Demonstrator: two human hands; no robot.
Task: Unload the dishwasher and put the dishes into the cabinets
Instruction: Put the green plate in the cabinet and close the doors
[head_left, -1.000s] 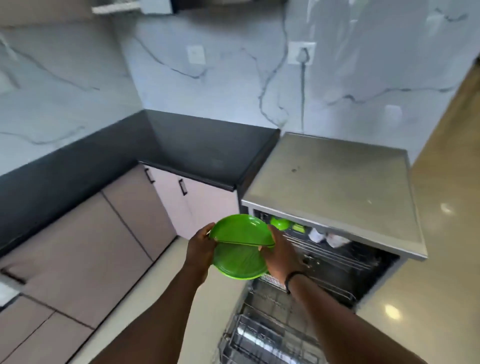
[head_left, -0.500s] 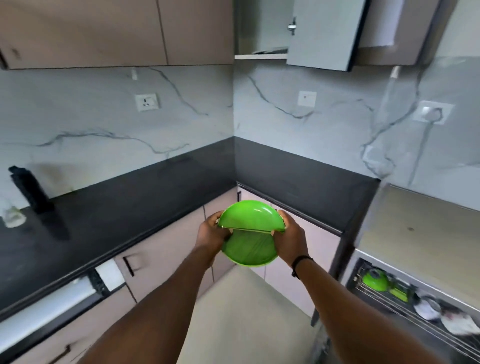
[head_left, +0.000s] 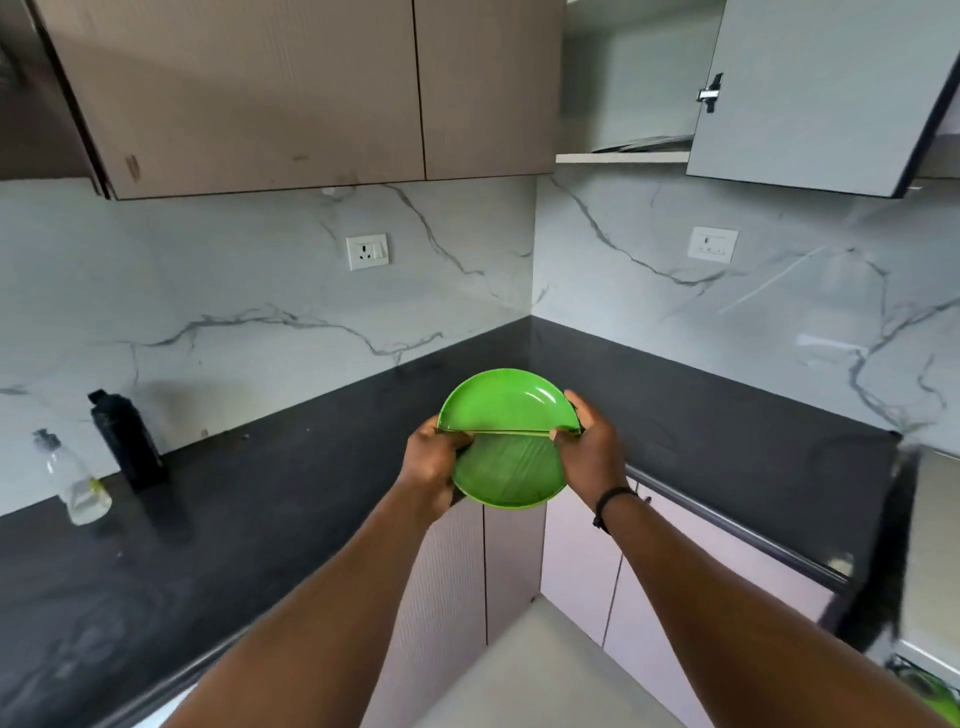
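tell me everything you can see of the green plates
Two round, glossy green plastic plates are held together in mid-air above the dark countertop's corner. The upper one tilts away, showing its shallow dished face; the lower one shows a faintly ribbed surface. The left hand and right hand grip opposite rims where they meet.

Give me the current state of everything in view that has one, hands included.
Green plates: two, held together at an angle, off the counter.
Left hand: grips the plates' left edge.
Right hand: grips the plates' right edge.
Right upper cabinet door: open, shelf showing.
Left upper cabinet doors: closed.
Black bottle: upright on the counter.
Clear bottle: upright on the counter.
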